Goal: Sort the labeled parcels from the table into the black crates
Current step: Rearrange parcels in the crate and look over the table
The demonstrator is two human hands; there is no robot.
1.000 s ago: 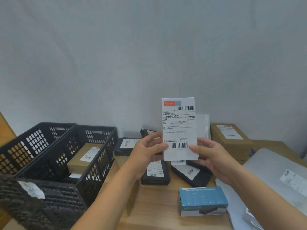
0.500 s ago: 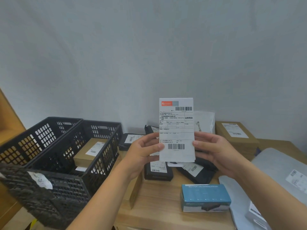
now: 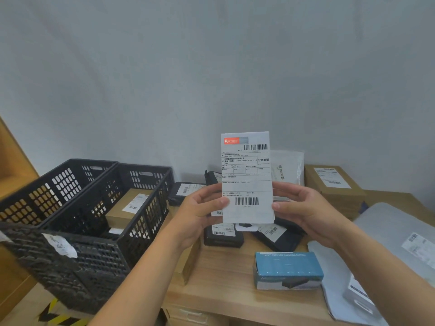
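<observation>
Little has moved in the last second: my view has swung slightly left, so the black crates [image 3: 70,267] sit further into frame, and the white labeled parcel [image 3: 247,177] stays upright between my hands. My left hand [image 3: 200,212] pinches its left edge, thumb on the front beside the lower barcode, fingers [image 3: 209,190] curled behind. My right hand [image 3: 303,208] grips the right edge the same way. The parcel is up in the air above the counter [image 3: 226,274], over black labeled parcels [image 3: 222,236] lying there. A blue box [image 3: 288,269] lies nearer me, a grey mailer [image 3: 400,231] at the right, a brown box [image 3: 334,182] at the back right. Left of the counter, the middle crate [image 3: 150,182] holds a brown labeled box [image 3: 127,205].
</observation>
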